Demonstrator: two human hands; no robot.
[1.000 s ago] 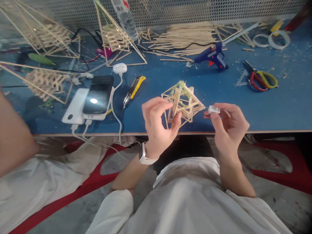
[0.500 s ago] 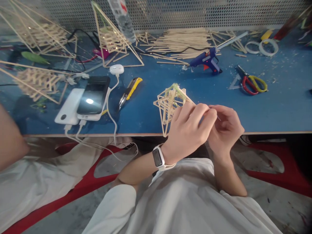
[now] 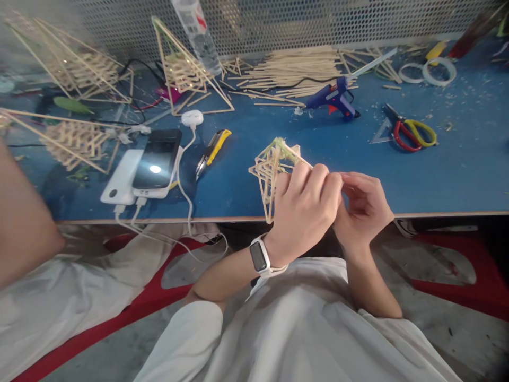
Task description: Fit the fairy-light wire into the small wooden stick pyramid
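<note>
My left hand [image 3: 305, 204], with a white smartwatch [image 3: 259, 257] on its wrist, is closed over the right side of a small wooden stick frame [image 3: 265, 178]. The frame is built of nested sticks with green strands at its top, and the hand hides part of it. My right hand [image 3: 362, 209] is closed, its thumb and fingers meeting close to the left fingertips. Whatever lies between the right fingers is hidden or too small to make out. Both hands are above the table's front edge.
Beyond the hands lie a blue glue gun [image 3: 333, 100], scissors [image 3: 411, 132], tape rolls [image 3: 439, 71] and a pile of sticks [image 3: 294, 66]. Leftward are a yellow utility knife [image 3: 212, 151], a phone [image 3: 158, 159] with cables, and larger stick frames [image 3: 185, 71]. Another person's arm [image 3: 26, 223] is at left.
My left fingers have curled in and dropped slightly, and my right hand has shifted a little left. The thin strand seen between the fingertips earlier no longer shows. The view has turned slightly.
</note>
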